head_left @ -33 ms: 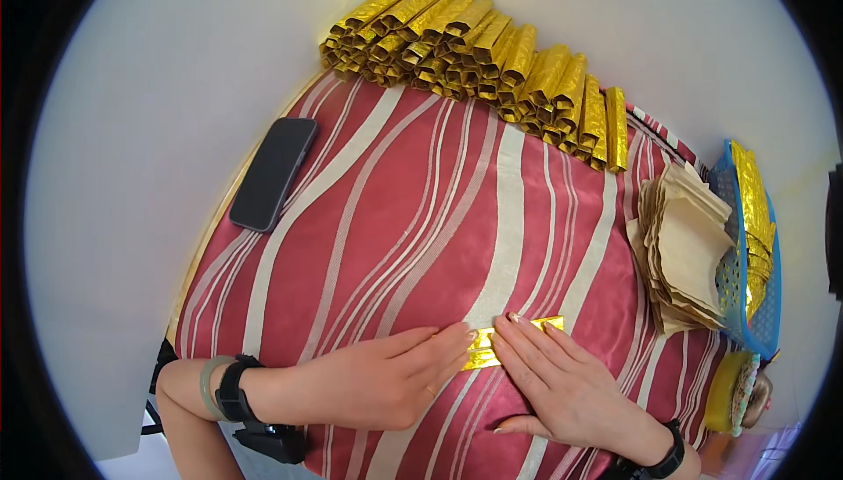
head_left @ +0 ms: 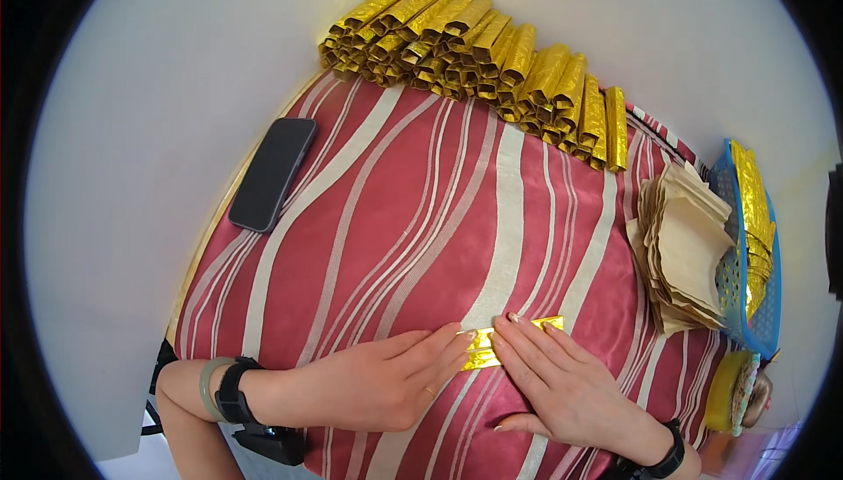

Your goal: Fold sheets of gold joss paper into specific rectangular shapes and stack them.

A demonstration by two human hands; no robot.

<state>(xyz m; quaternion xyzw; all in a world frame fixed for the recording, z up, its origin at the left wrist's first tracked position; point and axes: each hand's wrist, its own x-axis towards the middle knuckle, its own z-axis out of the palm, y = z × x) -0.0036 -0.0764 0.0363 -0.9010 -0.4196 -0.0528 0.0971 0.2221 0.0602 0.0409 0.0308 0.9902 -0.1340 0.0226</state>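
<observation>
A small folded strip of shiny gold foil paper [head_left: 481,357] lies on the striped cloth near me, with a crease along its length. My left hand [head_left: 386,383] comes in from the left, fingers stretched out close together, their tips resting on the strip's left end. Its thumb is hidden. Flat over the right part of the strip lies my right hand [head_left: 562,383], fingers extended and thumb apart. The strip shows between the two hands and beyond the right fingertips; the rest is covered.
Many folded gold paper tubes [head_left: 474,50] are stacked along the far edge. A black phone [head_left: 274,174] lies at left. On the right are a stack of brown paper sheets [head_left: 694,247], a blue basket [head_left: 764,331] with gold foil strips [head_left: 753,234], and a yellow roll [head_left: 724,392].
</observation>
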